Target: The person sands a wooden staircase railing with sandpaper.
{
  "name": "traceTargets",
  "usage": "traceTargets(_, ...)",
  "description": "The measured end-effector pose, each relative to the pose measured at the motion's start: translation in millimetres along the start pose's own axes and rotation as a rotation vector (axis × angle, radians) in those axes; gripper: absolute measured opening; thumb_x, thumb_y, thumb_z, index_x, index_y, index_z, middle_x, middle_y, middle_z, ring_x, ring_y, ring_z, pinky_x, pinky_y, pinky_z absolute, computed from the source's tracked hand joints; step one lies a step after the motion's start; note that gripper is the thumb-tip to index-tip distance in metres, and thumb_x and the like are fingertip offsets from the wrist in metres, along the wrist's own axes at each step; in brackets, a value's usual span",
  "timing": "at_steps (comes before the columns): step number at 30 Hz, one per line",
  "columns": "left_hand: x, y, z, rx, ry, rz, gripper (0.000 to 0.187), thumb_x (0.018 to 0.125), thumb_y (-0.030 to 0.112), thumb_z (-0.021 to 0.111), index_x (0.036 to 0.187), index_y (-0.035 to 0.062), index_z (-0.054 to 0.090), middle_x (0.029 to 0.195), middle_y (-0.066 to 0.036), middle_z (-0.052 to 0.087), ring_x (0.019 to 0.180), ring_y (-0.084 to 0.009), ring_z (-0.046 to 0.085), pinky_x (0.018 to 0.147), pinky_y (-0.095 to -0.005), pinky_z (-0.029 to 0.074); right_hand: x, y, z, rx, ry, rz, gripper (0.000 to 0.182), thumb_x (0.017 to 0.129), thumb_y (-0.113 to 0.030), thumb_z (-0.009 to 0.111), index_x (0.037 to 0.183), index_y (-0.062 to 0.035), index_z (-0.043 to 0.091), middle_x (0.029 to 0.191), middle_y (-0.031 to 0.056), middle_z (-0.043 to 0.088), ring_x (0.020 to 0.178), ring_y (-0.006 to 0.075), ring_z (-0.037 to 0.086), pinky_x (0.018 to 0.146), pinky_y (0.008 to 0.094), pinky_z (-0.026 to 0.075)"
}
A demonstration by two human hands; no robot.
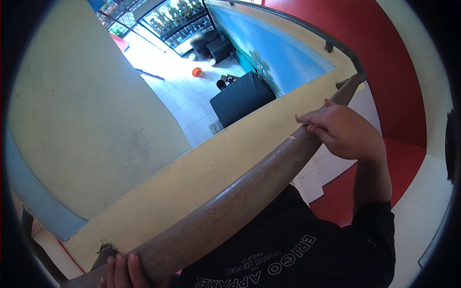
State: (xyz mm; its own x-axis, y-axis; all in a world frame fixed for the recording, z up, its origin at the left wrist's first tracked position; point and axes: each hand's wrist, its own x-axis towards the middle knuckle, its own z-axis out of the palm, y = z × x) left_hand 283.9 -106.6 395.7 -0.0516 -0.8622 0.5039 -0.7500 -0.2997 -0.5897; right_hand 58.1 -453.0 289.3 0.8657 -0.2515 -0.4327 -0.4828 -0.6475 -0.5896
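A thick brown handrail (216, 211) runs diagonally from the lower left up to the right, its paint worn and glossy in spots. At the lower left, my left hand (124, 272) is closed over the rail, its fingers curled across the top and the thumb side mostly hidden. Farther up, my right hand (343, 132) rests on the rail with its fingers stretched toward the wall side and partly apart. Nothing shows in the right hand. A pale chipped spot (292, 138) lies on the rail just below those fingers.
Beyond the rail runs a cream wall ledge (192, 177). On the tiled floor below are a dark covered box-like piece (242, 100), an orange bucket (197, 72) and a plant rack (175, 21). Red flooring (398, 57) and a white wall (427, 201) are at the right.
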Motion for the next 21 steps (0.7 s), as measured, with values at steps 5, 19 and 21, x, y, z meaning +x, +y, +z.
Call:
traceTargets(5,3.0,2.3,7.9,-0.013,0.077,-0.019,0.054,0.096,0.059,0.040,0.080,0.0214,0.077,0.075,0.004,0.074,0.068,-0.0142,0.071,0.076,-0.0309,0.046,-8.8,-27.4,3.0,0.171,0.139,-0.368,0.030,0.099,-0.014,0.053,0.121,-0.0013,0.069,0.115,0.0194,0.072,0.110,0.0370,0.068,0.112,0.0511,0.042)
traceTargets(19,3.5,7.1,7.5,0.014,0.079,-0.079,0.039,0.093,0.052,0.052,0.078,0.0243,0.075,0.074,0.006,0.074,0.069,-0.0126,0.070,0.081,-0.0321,0.045,-7.6,-23.2,-2.9,0.064,0.136,-0.207,0.028,0.095,-0.009,0.053,0.113,-0.0031,0.074,0.105,0.0183,0.074,0.097,0.0360,0.071,0.117,0.0584,0.032)
traceTargets(21,-2.0,4.6,9.7,0.017,0.099,-0.078,0.039,0.093,0.052,0.052,0.078,0.0244,0.075,0.075,0.006,0.074,0.070,-0.0125,0.070,0.082,-0.0321,0.045,-7.0,-20.0,0.6,0.121,0.146,-0.158,0.028,0.094,-0.007,0.053,0.114,-0.0027,0.073,0.107,0.0177,0.074,0.095,0.0360,0.071,0.117,0.0582,0.033)
